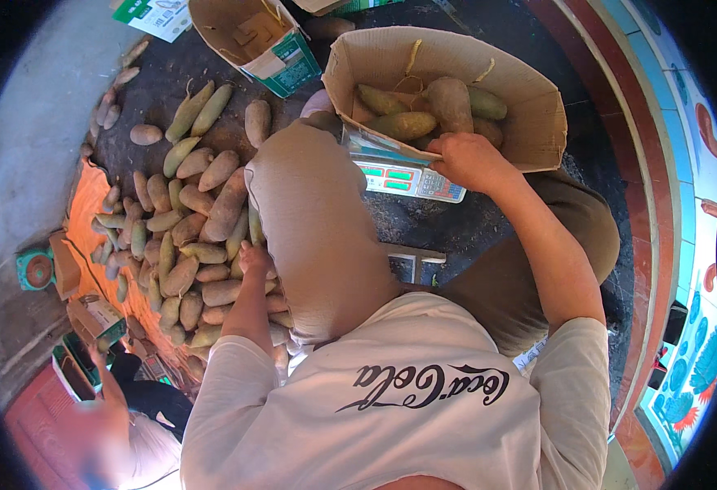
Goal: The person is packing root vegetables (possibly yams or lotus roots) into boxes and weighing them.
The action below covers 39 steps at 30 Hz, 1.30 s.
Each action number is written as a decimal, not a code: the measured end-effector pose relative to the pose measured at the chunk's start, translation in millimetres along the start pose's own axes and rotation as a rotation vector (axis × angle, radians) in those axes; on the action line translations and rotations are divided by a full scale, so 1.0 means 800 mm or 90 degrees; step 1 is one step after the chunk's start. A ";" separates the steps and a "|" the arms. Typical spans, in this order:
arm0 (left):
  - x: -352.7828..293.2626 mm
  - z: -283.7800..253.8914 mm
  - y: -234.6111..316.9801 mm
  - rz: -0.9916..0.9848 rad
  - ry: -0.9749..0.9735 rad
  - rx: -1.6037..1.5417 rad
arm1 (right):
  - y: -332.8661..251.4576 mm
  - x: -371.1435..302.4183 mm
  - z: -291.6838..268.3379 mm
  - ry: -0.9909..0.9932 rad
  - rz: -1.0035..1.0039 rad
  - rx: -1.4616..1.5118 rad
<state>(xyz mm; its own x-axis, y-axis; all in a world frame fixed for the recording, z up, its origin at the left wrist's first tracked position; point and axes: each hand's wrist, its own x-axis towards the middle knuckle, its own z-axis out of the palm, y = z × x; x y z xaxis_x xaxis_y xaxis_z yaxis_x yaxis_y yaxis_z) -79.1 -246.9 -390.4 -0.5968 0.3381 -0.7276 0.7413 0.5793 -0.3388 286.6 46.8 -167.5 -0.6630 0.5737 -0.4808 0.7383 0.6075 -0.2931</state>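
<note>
Inside carton [448,59]: some tubers [403,125] | leftward: pile [181,275] remaining, left hand [254,259] there, hold unclear | near rim: right hand [471,159] half-curled, hold unclear

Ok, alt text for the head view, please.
A person's right hand is at the near rim of a cardboard box holding tubers, behind a digital scale display; the left hand is at a tuber pile.

Scale [412,183] mostly out of sight behind the carton [540,108]
</note>
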 end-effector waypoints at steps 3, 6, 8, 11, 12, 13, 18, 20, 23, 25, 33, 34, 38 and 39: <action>0.024 0.037 -0.008 0.011 0.041 0.022 | -0.002 0.003 0.001 0.010 -0.001 0.017; 0.055 0.086 -0.047 0.008 0.027 -0.033 | -0.010 0.010 0.001 0.007 -0.028 0.006; 0.048 0.067 -0.033 0.034 0.039 -0.033 | 0.001 0.002 0.005 0.058 -0.046 0.019; 0.046 0.037 -0.039 0.047 0.079 -0.059 | -0.002 0.003 0.000 -0.002 0.001 0.019; 0.045 0.030 -0.041 0.051 0.090 -0.068 | -0.002 0.003 0.001 0.004 0.003 0.023; 0.043 0.023 -0.043 0.056 0.102 -0.077 | -0.001 0.005 0.004 0.009 -0.019 0.010; 0.032 -0.009 -0.051 0.078 0.156 -0.122 | 0.005 0.009 0.014 0.037 -0.039 0.006; 0.029 -0.020 -0.056 0.086 0.177 -0.142 | 0.005 0.009 0.014 0.029 -0.046 -0.021; 0.020 -0.026 -0.059 0.099 0.199 -0.177 | 0.003 0.007 0.011 0.016 -0.035 -0.007; 0.016 -0.030 -0.061 0.105 0.214 -0.204 | 0.003 0.007 0.011 0.015 -0.038 -0.011; 0.006 -0.038 -0.057 0.146 0.262 -0.310 | 0.004 0.007 0.015 0.051 -0.067 -0.015; 0.008 -0.040 -0.057 0.151 0.269 -0.323 | 0.003 0.008 0.015 0.046 -0.059 -0.020; 0.009 -0.039 -0.056 0.175 0.288 -0.371 | 0.005 0.010 0.015 0.032 -0.055 -0.030; 0.009 -0.038 -0.054 0.180 0.292 -0.385 | 0.005 0.010 0.015 0.031 -0.054 -0.031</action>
<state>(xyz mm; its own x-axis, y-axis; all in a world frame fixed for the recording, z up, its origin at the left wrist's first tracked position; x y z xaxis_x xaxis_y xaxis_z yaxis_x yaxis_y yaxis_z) -125.3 -246.8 -362.9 -0.5756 0.7263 -0.3756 0.6669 0.6828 0.2983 285.7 47.2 -182.0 -0.7294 0.5437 -0.4151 0.6726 0.6807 -0.2902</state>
